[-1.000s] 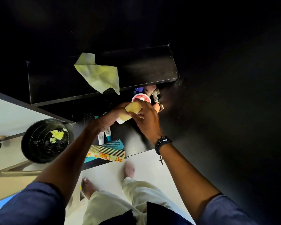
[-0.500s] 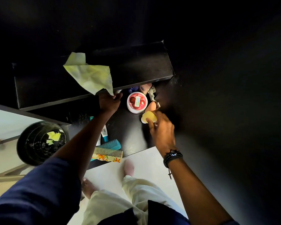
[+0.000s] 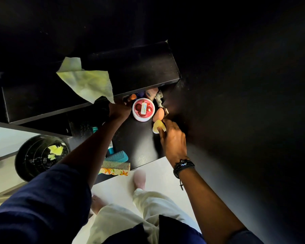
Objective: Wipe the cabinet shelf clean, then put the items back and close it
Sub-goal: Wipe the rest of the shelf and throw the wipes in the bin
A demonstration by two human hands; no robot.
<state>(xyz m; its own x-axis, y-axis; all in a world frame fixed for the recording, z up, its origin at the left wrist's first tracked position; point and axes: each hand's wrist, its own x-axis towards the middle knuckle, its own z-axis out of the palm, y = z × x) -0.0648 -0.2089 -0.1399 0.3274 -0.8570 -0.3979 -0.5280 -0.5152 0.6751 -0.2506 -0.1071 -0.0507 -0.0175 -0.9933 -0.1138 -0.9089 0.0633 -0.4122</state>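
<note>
My right hand (image 3: 173, 138) pinches a small yellow piece (image 3: 158, 127) just right of centre, beside the red-lidded jar (image 3: 143, 109) standing on the dark shelf (image 3: 139, 143). My left hand (image 3: 119, 110) reaches in left of the jar, fingers hidden, so I cannot tell whether it holds anything. The yellow-green cloth (image 3: 85, 81) lies on the cabinet top (image 3: 139, 67), upper left, one corner hanging over the edge above that hand.

The fingers of the right hand (image 3: 173, 140) are pinching a yellow cap (image 3: 157, 125) that is showing as smooth, faintly translucent plastic. Just beyond those fingertips the tub (image 3: 143, 109) lid is gleaming glossy and the hinge (image 3: 159, 101) is glinting as bare metal. Beneath them the black shelf (image 3: 137, 141) is looking matt. Above the left hand (image 3: 119, 110) knuckles, the yellow cloth (image 3: 88, 81) is hanging soft and creased.
</note>
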